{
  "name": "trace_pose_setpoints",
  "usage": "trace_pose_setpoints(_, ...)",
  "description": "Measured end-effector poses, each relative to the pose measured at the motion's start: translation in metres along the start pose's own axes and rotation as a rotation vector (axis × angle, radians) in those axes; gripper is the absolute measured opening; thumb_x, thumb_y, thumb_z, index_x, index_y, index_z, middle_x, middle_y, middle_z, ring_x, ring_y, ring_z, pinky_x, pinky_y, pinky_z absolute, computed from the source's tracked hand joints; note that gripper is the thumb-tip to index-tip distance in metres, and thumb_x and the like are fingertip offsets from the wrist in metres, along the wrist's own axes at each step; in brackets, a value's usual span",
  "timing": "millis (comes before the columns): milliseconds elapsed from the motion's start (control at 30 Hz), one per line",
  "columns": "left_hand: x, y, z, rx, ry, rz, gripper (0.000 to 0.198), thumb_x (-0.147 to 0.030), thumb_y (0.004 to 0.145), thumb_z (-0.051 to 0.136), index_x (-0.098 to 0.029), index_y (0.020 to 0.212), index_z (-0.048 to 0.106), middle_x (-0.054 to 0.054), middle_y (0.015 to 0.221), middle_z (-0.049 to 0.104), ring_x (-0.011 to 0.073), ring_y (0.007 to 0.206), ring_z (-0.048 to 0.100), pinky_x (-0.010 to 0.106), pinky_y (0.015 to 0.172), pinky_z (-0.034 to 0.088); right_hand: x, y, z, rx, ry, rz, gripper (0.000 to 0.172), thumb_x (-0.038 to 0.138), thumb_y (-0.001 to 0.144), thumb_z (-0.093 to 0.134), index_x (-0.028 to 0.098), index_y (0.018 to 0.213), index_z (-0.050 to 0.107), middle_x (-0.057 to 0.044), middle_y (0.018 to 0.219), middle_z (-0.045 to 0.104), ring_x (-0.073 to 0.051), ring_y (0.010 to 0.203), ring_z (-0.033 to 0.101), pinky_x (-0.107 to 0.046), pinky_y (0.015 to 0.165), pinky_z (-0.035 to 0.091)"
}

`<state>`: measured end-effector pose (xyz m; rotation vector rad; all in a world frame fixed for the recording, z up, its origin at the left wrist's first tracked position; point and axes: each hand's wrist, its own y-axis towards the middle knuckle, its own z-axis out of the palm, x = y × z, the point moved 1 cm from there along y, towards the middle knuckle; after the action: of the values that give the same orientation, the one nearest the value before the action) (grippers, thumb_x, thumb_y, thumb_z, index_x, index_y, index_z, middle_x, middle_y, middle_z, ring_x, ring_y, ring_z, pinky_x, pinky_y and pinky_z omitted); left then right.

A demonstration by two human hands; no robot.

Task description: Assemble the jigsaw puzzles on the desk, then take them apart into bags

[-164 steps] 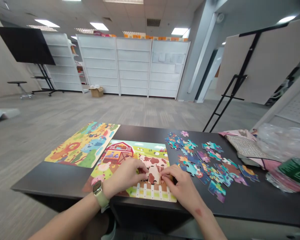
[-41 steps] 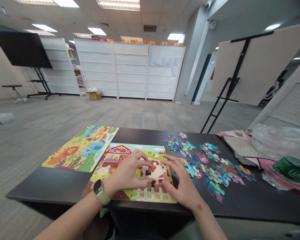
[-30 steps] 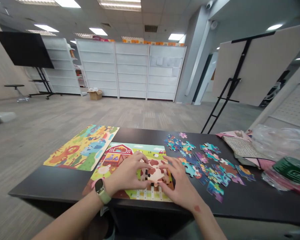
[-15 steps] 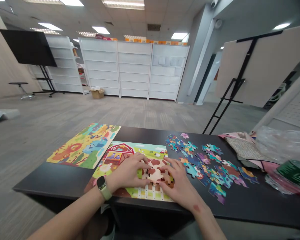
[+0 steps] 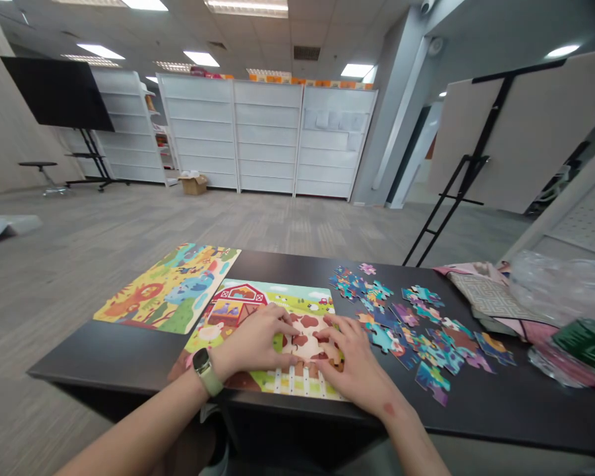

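Cow piece (image 5: 305, 345): lowered since earlier, flat in farm puzzle (image 5: 238, 311)
Left hand (image 5: 258, 336): thumb and fingers spread beside it
Right hand (image 5: 351, 358): likewise spread, opposite side

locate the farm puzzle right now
Low in the head view's middle, the farm puzzle lies on the table, between the lion picture, left, and the loose pieces, right.

Wear and markings

Left hand (image 5: 260, 338) and right hand (image 5: 351, 357) bare; forearms (image 5: 143, 423) uncovered too. Watch (image 5: 201, 359) on left wrist: rounded-square dark face, pale metallic rim, light green band. Right side, near wrist: small roundish mark (image 5: 389, 408).
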<state>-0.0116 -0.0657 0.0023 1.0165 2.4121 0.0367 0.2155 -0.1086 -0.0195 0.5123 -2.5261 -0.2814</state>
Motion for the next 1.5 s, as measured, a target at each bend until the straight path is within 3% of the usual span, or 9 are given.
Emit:
trace_pose_setpoints(900,0.000,-0.001,0.003,0.017,-0.022,-0.074,0.031,-0.039,0.076,0.077,-0.025,0.103,0.077,0.005,0.104,0.062,0.0255,0.099,0.059,0.035,0.090,0.046,0.000,0.002,0.000,-0.003,0.038,0.047,0.027,0.023,0.078,0.067,0.025,0.104,0.072,-0.009,0.136,0.058,-0.031,0.128,0.044,-0.055,0.107,0.037)
trace_pose_setpoints(1300,0.000,-0.001,0.002,0.026,-0.061,-0.112,0.034,-0.042,0.076,0.077,-0.027,0.106,0.076,0.004,0.107,0.062,0.0245,0.101,0.059,0.034,0.092,0.045,-0.010,0.002,0.002,0.061,0.036,0.072,0.034,0.039,0.082,0.070,0.029,0.114,0.073,-0.006,0.141,0.058,-0.031,0.134,0.040,-0.055,0.111,0.033)
trace_pose_setpoints(1500,0.002,-0.001,0.002,0.029,-0.076,-0.117,0.035,-0.040,0.075,0.079,-0.025,0.106,0.076,0.005,0.107,0.063,0.0248,0.103,0.058,0.034,0.093,0.045,-0.009,0.001,0.004,0.019,0.031,0.052,0.035,0.039,0.080,0.070,0.026,0.113,0.073,-0.009,0.139,0.058,-0.032,0.134,0.041,-0.055,0.111,0.034)
